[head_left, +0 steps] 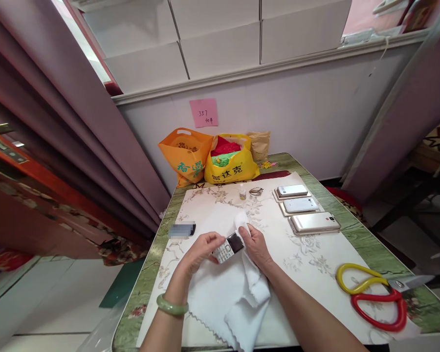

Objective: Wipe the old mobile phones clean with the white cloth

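Note:
My left hand (pixel 204 249) is closed on the keypad end of a small white keypad phone (pixel 225 251), whose dark screen tilts up to the right. Bunched in my right hand (pixel 255 244) is a white cloth (pixel 220 298), its top corner poking up past my fingers near the phone's screen edge. The rest of the cloth hangs and spreads over the table below both hands, its edge scalloped. Whether my right fingers also touch the phone is hard to make out.
Stacked phones (pixel 311 222) lie at the right, with large scissors (pixel 381 291) nearer me. A dark blurred object (pixel 182 230) lies left. Glasses (pixel 256 191) and a small bottle (pixel 242 193) sit beyond my hands. Orange (pixel 188 156) and yellow bags (pixel 232 164) stand at the back.

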The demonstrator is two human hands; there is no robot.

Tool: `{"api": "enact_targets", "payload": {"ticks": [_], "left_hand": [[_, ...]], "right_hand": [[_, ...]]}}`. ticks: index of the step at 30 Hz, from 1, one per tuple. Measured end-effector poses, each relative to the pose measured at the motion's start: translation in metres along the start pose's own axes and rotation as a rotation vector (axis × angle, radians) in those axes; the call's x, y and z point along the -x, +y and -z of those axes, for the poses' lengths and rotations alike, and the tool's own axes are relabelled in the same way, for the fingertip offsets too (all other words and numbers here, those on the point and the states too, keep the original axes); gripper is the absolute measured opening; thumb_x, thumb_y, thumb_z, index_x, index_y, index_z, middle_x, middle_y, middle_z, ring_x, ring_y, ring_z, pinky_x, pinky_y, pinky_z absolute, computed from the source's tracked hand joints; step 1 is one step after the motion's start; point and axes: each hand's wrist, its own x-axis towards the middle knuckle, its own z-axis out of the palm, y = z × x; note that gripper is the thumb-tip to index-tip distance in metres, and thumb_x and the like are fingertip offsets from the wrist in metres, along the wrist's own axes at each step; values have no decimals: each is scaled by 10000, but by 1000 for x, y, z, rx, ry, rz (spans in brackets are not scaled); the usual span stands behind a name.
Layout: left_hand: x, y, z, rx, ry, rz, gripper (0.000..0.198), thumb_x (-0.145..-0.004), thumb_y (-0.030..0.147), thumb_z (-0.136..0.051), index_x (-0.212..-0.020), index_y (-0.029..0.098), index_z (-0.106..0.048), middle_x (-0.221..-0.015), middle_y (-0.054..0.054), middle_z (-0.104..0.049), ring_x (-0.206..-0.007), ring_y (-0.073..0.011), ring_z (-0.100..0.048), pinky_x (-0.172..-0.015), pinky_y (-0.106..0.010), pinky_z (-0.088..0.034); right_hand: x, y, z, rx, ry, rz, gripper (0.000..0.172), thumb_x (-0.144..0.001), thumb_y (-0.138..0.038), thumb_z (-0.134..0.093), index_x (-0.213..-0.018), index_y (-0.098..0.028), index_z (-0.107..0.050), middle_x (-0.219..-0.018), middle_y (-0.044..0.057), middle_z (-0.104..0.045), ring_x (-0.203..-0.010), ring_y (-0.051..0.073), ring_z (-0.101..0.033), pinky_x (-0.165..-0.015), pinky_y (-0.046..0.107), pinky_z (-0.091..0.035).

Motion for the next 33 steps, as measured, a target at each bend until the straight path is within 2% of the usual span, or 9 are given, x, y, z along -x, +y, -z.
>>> {"api": "enact_targets", "payload": {"ticks": [2,5,7,17,19,23,26,30,33], "left_hand": [[-7,5,-7,-42,37,-79,394,-744,540,-646,-770,148,-608,-666,8,-554,-596,-109,-487,-522,-205,-348],[-21,5,-23,-177,-115,-89,421,-732,549,-640,-630,149,-560,-563,34,-466,-548,-97,-388,-517,-223,-289],[-29,1,-33,-180,-126,-129,441,-752,561,-600,-591,158,-525,-546,39,-436,-545,-99,-365,-523,-234,-281],[-49,-22,-56,79,169,-126,488,-730,630,-589,-612,159,-543,-537,22,-470,-513,-111,-400,-510,-247,-287],[-52,-19,-63,76,294,-150,486,-749,634,-555,-602,172,-523,-533,22,-469,-519,-118,-407,-513,-251,-287],[-64,-3,-76,-111,646,-209,456,-804,575,-487,-546,203,-428,-521,29,-442,-545,-126,-385,-539,-256,-282],[-80,8,-75,-238,795,-204,430,-841,519,-438,-541,213,-408,-544,18,-469,-563,-138,-380,-571,-265,-286],[-97,12,-69,-275,882,-187,413,-870,494,-386,-562,223,-434,-613,-15,-538,-592,-155,-408,-606,-274,-301],[-94,10,-70,-279,854,-175,433,-885,517,-358,-581,227,-464,-634,-38,-565,-613,-176,-447,-624,-283,-311]], "right_hand": [[1,1,0,8,-56,32,364,-899,-489,-462,-673,-204,-447,-612,-58,-386,-596,110,-350,-581,230,-316],[2,4,0,-8,-66,45,355,-902,-476,-459,-683,-197,-473,-625,-50,-407,-604,111,-359,-584,230,-321],[0,5,0,-33,-30,27,353,-902,-480,-452,-700,-193,-488,-640,-42,-425,-617,117,-372,-594,233,-334],[-6,8,-4,-27,123,-88,428,-917,-551,-384,-711,-199,-515,-673,-7,-532,-650,150,-464,-635,265,-386],[-5,9,-6,-1,136,-110,451,-934,-550,-346,-717,-201,-530,-684,7,-566,-648,157,-488,-629,269,-386],[-2,9,-8,93,108,-93,465,-949,-543,-308,-696,-212,-513,-645,11,-568,-609,159,-493,-603,272,-363],[-2,6,-8,176,86,-55,443,-953,-523,-308,-677,-224,-482,-606,-3,-533,-583,157,-462,-597,272,-339],[-2,1,-8,202,62,-46,407,-945,-505,-328,-673,-235,-463,-587,-14,-500,-565,158,-431,-583,274,-311],[-1,2,-8,171,71,-49,406,-941,-513,-332,-667,-235,-445,-576,-27,-466,-554,151,-405,-576,273,-311]]}}
